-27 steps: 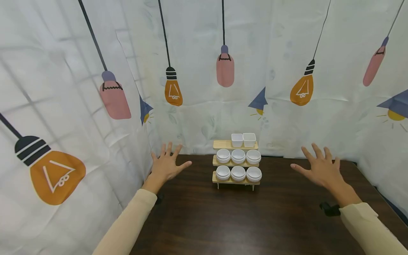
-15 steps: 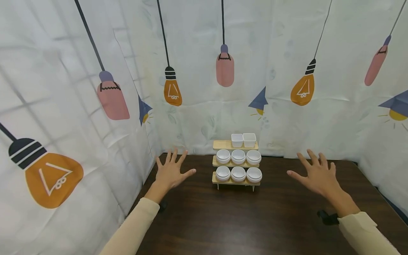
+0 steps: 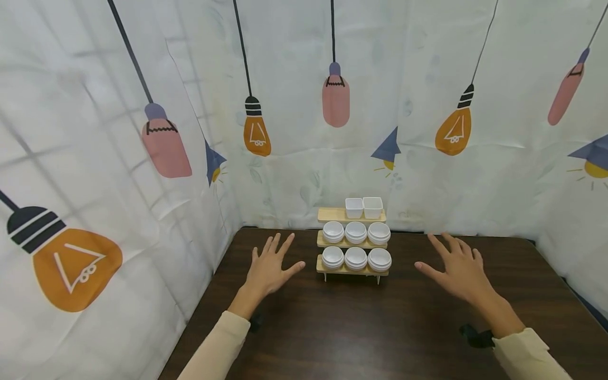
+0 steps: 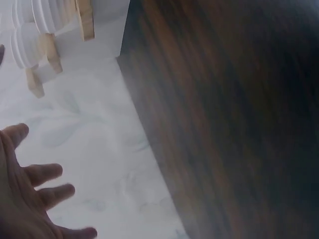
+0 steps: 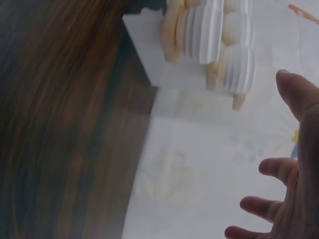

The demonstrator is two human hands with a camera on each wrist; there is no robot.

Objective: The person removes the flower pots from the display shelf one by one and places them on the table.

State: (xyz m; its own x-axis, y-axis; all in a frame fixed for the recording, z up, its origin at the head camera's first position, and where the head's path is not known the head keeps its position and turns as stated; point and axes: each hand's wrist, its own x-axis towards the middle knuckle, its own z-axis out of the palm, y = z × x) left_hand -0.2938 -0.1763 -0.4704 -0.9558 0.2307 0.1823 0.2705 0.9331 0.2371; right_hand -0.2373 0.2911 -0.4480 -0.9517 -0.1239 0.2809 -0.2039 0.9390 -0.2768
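My left hand (image 3: 267, 272) hovers over the dark table to the left of a tiered wooden rack, its fingers spread and holding nothing. On the other side, my right hand (image 3: 459, 272) is held up with fingers apart, also holding nothing. Between them stands the rack (image 3: 322, 270) with three wooden shelves. Round white bowls (image 3: 355, 257) sit stacked on the lower and middle shelves. Two square white bowls (image 3: 372, 207) stand on the top shelf. Parts of the rack show in the left wrist view beyond the fingers (image 4: 45, 175), and in the right wrist view above the fingers (image 5: 264, 206).
A dark wooden table (image 3: 332, 332) reaches back to a white curtain (image 3: 294, 179) printed with hanging lamps. The curtain also encloses the left and right sides. A dark band (image 3: 476, 336) sits at the right wrist.
Both hands have moved inward toward the rack and slightly down in the head view. The rack and bowls have not moved on the table.
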